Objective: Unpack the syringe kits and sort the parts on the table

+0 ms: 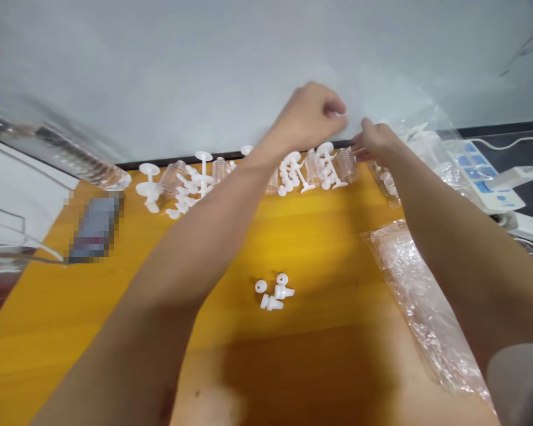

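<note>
My left hand (313, 115) is raised above the back row of parts, its fingers loosely curled. A gap shows between thumb and fingertips, with nothing visible in it. Close beside it, my right hand (375, 141) reaches down at the right end of the row, fingers bent together by a clear ribbed plastic cup (347, 165). Whatever those fingers hold is hidden. White plastic stands with round discs (203, 171), more clear cups (173, 179) and small white pieces (184, 200) line the back edge. Several small white plugs (273, 302) lie mid-table.
A clear plastic bag (421, 296) lies on the yellow table (311, 236) under my right forearm. Another bag with white parts (430, 148) sits beside a power strip (488, 177). At left are a clear bottle (80, 154) and a blurred-out dark object (96, 228). A wall stands behind.
</note>
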Tool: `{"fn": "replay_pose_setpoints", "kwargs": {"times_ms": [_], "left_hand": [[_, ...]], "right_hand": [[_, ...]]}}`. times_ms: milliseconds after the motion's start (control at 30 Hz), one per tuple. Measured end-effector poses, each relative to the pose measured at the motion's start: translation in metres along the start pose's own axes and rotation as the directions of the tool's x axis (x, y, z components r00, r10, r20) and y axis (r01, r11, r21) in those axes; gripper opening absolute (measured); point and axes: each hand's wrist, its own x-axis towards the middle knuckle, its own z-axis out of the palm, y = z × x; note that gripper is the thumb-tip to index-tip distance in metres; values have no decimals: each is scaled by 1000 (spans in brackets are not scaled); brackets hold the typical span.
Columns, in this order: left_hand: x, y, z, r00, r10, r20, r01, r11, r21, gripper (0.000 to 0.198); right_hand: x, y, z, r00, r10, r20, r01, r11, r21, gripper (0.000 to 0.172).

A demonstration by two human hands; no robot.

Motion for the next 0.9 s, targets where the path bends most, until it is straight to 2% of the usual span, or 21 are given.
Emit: {"fn": "replay_pose_setpoints", "kwargs": {"times_ms": [33, 67, 133, 200, 300, 400, 433, 500, 567, 633, 700, 733, 800, 900], "left_hand": [[-24, -2, -17, 994, 24, -111, -23, 1000, 3, 30], [-50, -5, -32, 985, 17, -170, -16, 1000, 7, 28], [-106, -13, -52, 981, -56, -185, 57, 998, -4, 30], [-162, -24, -59, 978, -149, -147, 150, 989, 1, 30], [-233, -49, -44, 973, -227, 41, 230, 971, -68, 32], [-281, -71, -14, 953, -258, 157, 287, 936, -203, 41], [-292, -75, -4, 954, -251, 165, 285, 929, -235, 43], [-305, -80, 15, 967, -208, 148, 242, 931, -273, 46], [-311, -80, 27, 982, -145, 122, 174, 946, -273, 47], [-311, -77, 35, 989, -87, 121, 114, 965, -238, 46], [-309, -74, 39, 992, -43, 119, 65, 980, -187, 40], [-308, -72, 40, 993, -23, 113, 41, 987, -157, 35], [-307, -70, 40, 995, 7, 98, 2, 996, -92, 23], [-311, -68, 36, 995, 6, 96, -4, 1000, -25, 15]], "right_hand": [[0, -1, 1, 1000, 2, 2, -2, 1000, -5, 72], [0, -2, 1, 1000, 3, -1, -3, 1000, -12, 72], [-3, -5, 0, 1000, -5, -18, 4, 999, -34, 72], [-11, -10, -5, 999, -18, -41, 15, 998, -64, 73], [-39, -23, -18, 996, -51, -68, 42, 992, -121, 71], [-91, -37, -26, 993, -104, -60, 90, 977, -195, 64], [-113, -40, -26, 991, -136, -11, 130, 963, -235, 62], [-161, -42, -18, 960, -206, 188, 257, 917, -305, 56], [-207, -38, -2, 863, -241, 444, 396, 869, -297, 55], [-245, -30, 21, 727, -281, 626, 517, 824, -231, 66], [-269, -20, 45, 613, -342, 713, 610, 778, -151, 69], [-276, -14, 56, 583, -375, 720, 638, 760, -121, 67], [-283, -4, 74, 586, -425, 690, 665, 739, -109, 56], [-284, 6, 87, 633, -437, 639, 666, 728, -162, 32]]}}
